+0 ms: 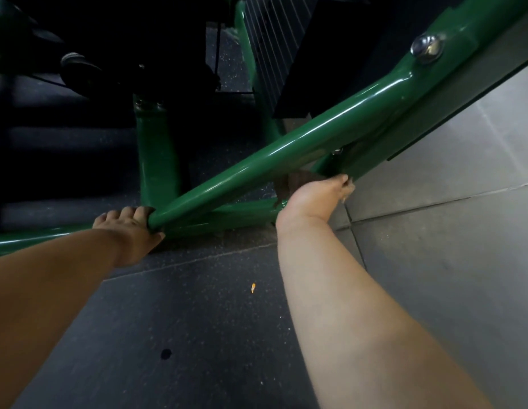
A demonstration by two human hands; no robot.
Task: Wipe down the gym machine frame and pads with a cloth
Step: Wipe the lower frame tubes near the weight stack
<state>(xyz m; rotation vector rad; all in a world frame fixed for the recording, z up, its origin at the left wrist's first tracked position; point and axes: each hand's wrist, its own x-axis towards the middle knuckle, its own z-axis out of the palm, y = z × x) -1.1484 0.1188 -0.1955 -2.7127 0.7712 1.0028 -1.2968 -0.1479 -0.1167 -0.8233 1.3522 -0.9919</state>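
Note:
A glossy green machine frame tube (286,152) runs diagonally from lower left to upper right. My left hand (130,231) grips the lower end of this tube, fingers curled over it. My right hand (313,196) reaches under the tube and presses a brown cloth (286,187) against the underside of the frame. Most of the cloth is hidden by the hand and the tube. A green upright post (158,160) rises behind the tube, and a lower green bar (35,239) runs along the floor at left.
Black weight plates (271,48) and dark machine parts stand behind the frame. A chrome bolt (427,48) sits on the tube at upper right. Dark rubber flooring (198,335) lies below, with a small orange scrap (252,288). Grey tiles (448,261) are at right.

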